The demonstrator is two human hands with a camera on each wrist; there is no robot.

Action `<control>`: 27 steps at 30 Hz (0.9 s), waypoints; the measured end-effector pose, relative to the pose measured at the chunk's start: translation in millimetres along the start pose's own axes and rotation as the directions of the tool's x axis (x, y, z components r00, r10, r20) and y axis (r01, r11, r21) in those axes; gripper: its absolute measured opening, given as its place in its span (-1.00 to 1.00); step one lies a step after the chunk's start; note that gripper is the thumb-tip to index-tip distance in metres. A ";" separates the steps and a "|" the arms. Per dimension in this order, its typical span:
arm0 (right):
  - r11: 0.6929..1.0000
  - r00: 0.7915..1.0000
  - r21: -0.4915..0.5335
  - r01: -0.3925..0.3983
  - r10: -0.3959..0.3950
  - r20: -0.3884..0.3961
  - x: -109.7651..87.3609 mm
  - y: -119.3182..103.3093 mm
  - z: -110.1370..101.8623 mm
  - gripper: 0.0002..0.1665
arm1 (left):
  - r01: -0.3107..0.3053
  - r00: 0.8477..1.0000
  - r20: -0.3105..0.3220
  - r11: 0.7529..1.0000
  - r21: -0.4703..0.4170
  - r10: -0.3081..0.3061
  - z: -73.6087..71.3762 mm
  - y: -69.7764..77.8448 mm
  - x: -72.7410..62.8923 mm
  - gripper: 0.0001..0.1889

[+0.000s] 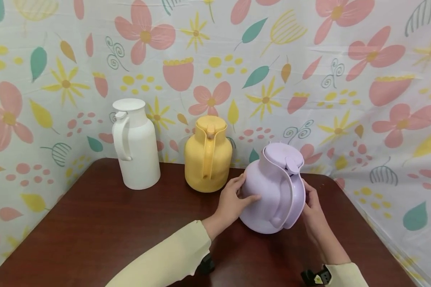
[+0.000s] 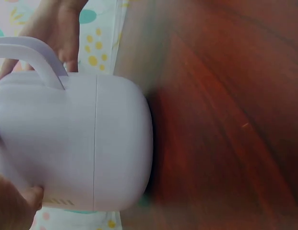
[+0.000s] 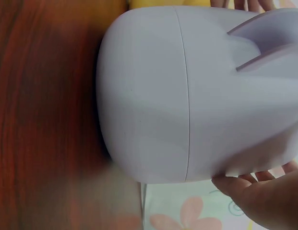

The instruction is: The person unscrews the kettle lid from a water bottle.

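Observation:
A lavender thermos jug (image 1: 253, 207) is between my two hands at the table's right side, its lid on and its handle facing me. My left hand (image 1: 231, 203) grips the jug's left side, thumb laid across the front of the body. On the opposite side my right hand (image 1: 313, 213) holds it, fingers partly hidden behind the handle. Both wrist views show the jug's rounded base (image 2: 125, 143) right at the tabletop. Seen from the right wrist, the right thumb (image 3: 230, 186) presses near the seam around the body.
To the left of the lavender jug stands a yellow thermos jug (image 1: 197, 163), its handle turned forward. Farther left is a taller white jug (image 1: 141, 147). All are on a dark reddish-brown table (image 1: 104, 223), with a floral-print cloth (image 1: 215, 48) hanging behind and at the sides.

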State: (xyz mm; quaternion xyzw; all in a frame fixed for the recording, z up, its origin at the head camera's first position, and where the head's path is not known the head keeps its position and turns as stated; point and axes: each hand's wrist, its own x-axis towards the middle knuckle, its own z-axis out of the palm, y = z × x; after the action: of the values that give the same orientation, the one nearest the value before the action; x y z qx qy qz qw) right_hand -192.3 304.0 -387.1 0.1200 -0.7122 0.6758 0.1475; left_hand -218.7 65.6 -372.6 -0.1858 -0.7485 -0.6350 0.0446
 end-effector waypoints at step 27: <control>0.990 0.976 -0.140 0.004 0.027 0.216 -21.0 -13.9 9.3 -0.08 | 0.022 1.000 0.000 1.000 -0.003 -0.022 -52.3 -3.6 -34.6 -0.21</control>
State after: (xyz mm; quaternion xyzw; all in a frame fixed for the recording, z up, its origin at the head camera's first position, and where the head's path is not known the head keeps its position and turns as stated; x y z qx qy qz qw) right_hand -168.2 293.3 -382.4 0.1785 -0.7702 0.6079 0.0729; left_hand -196.7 7.0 -376.5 -0.1777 -0.7495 -0.6366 0.0375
